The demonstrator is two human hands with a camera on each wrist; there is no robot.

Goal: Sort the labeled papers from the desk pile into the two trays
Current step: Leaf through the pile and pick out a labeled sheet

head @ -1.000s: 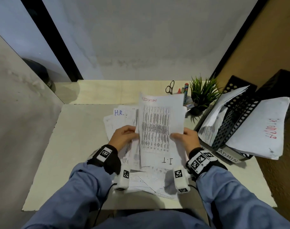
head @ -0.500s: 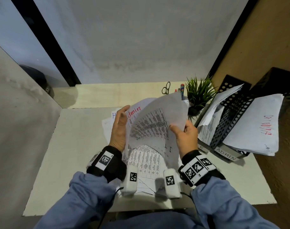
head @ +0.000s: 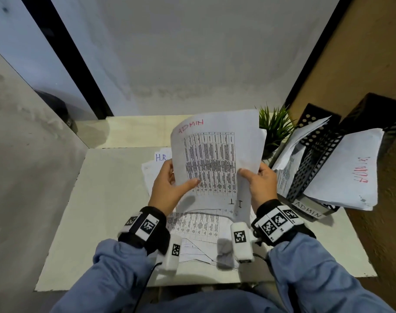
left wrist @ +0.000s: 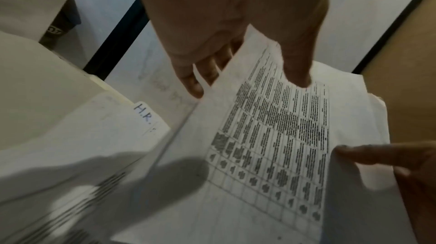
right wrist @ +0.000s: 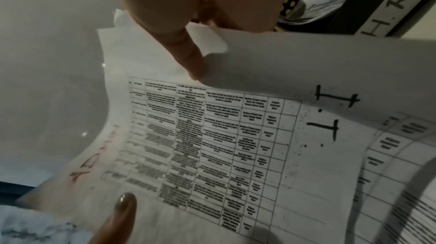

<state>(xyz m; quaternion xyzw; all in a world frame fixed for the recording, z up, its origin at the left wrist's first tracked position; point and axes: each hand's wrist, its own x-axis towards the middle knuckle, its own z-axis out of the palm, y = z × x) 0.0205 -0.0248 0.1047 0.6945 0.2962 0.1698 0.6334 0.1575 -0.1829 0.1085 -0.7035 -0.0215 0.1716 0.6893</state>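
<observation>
ADMIN sheet held raised, long axis running away from the person, heading at far end, pinched by left hand and right hand.

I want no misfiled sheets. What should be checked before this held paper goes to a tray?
1. Label readable: the white printed sheet with red ADMIN written at its top: ok.
2. Grip: left hand and right hand each pinch a side edge: ok.
3. One sheet only: a second sheet marked I.T lies right behind it, also in the right hand: not ok.
4. Target found: the black perforated tray tagged ADMIN stands to the right: ok.
5. Room in that tray: papers already fill it, depth hidden: cannot tell.
6. Path: the green potted plant stands near the tray: cannot tell.
</observation>
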